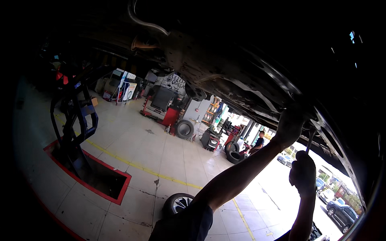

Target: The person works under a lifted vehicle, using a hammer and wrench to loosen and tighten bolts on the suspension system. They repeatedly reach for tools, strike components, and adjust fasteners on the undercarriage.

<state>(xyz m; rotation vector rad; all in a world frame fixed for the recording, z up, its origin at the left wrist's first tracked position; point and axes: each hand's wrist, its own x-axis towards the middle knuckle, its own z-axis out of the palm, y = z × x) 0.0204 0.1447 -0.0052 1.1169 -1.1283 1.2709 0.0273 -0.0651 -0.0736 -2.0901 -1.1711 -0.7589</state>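
Observation:
I look up at the dark underside of a raised car (225, 76). My left hand (288, 125) is pressed up against the underbody near its right edge, arm stretched from the lower middle. Just to its right, my right hand (302, 172) is closed around the handle of a thin metal tool (310, 139) whose shaft points up into the underbody. Both hands are backlit and dark, so finger detail is hard to make out.
A car lift column (74, 128) stands in a red-edged floor pit (105, 180) at left. A loose wheel (177, 203) lies on the tiled floor below my arm. Tyres, red machines and another person (258, 142) are further back; parked cars (339, 213) stand outside.

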